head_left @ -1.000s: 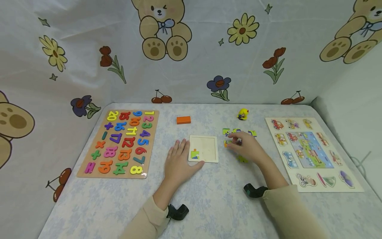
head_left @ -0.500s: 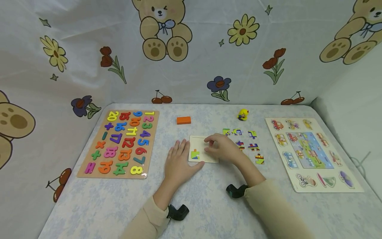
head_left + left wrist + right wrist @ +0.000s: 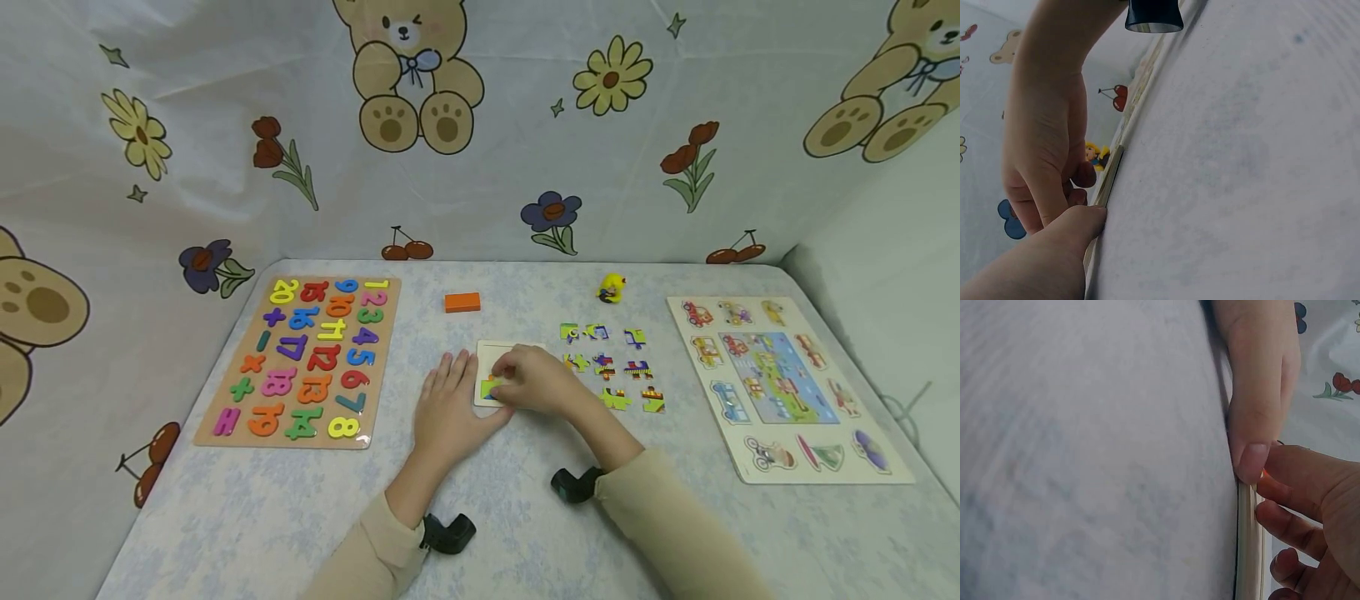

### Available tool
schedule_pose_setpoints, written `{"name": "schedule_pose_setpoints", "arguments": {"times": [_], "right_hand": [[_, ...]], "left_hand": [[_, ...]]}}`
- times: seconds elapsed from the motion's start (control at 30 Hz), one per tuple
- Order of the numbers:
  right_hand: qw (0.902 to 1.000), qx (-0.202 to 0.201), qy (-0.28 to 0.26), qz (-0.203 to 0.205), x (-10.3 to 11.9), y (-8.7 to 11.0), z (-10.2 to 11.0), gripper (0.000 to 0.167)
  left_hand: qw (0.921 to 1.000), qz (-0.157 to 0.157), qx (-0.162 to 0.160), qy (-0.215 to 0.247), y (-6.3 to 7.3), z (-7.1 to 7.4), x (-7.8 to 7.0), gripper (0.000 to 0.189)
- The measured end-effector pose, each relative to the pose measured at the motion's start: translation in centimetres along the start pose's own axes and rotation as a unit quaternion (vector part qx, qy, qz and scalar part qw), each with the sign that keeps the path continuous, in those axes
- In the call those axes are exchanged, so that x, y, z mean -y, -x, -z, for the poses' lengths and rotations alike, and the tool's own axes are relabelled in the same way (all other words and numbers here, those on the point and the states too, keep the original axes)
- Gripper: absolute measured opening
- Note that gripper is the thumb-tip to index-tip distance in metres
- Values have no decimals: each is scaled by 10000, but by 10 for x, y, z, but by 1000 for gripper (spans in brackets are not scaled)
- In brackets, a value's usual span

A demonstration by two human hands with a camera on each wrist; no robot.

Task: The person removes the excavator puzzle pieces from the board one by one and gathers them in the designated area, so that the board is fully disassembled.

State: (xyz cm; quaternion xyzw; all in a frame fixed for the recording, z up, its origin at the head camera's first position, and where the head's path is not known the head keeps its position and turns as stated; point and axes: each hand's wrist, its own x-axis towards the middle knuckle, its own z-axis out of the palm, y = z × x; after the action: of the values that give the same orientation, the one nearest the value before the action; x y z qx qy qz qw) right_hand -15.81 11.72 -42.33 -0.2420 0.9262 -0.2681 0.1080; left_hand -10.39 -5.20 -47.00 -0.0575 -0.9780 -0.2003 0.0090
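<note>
In the head view a small pale wooden puzzle tray [image 3: 482, 353] lies between the two hands. My left hand [image 3: 448, 417] lies flat along its left side, thumb at its near corner; in the left wrist view the thumb [image 3: 1090, 220] rests at the tray edge. Over the tray, my right hand [image 3: 536, 379] has curled fingers and pinches a puzzle piece, mostly hidden, with a bit of orange [image 3: 1265, 472] showing at the fingertips in the right wrist view. A yellow-green puzzle piece [image 3: 489, 387] shows in the tray's lower left, partly covered by the right hand.
Several loose puzzle pieces [image 3: 602, 365] lie right of the tray. Behind them stand a yellow duck toy [image 3: 612, 288] and an orange block [image 3: 462, 302]. A number board [image 3: 247, 392] is at the left, a picture puzzle board [image 3: 701, 312] at the right.
My right hand has moved left from the loose pieces to over the tray, and now bends down at its lower left. The left hand has stayed in place.
</note>
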Motion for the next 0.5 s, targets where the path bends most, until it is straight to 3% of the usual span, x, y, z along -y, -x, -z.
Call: {"name": "schedule_pose_setpoints", "arguments": {"times": [0.3, 0.5], "right_hand": [[9999, 101, 59, -96, 4, -3, -3, 27], [9993, 125, -219, -260, 4, -3, -3, 27]], "left_hand": [[10000, 14, 7, -53, 0, -1, 1, 103], [10000, 28, 8, -94, -1, -2, 1, 104]]}}
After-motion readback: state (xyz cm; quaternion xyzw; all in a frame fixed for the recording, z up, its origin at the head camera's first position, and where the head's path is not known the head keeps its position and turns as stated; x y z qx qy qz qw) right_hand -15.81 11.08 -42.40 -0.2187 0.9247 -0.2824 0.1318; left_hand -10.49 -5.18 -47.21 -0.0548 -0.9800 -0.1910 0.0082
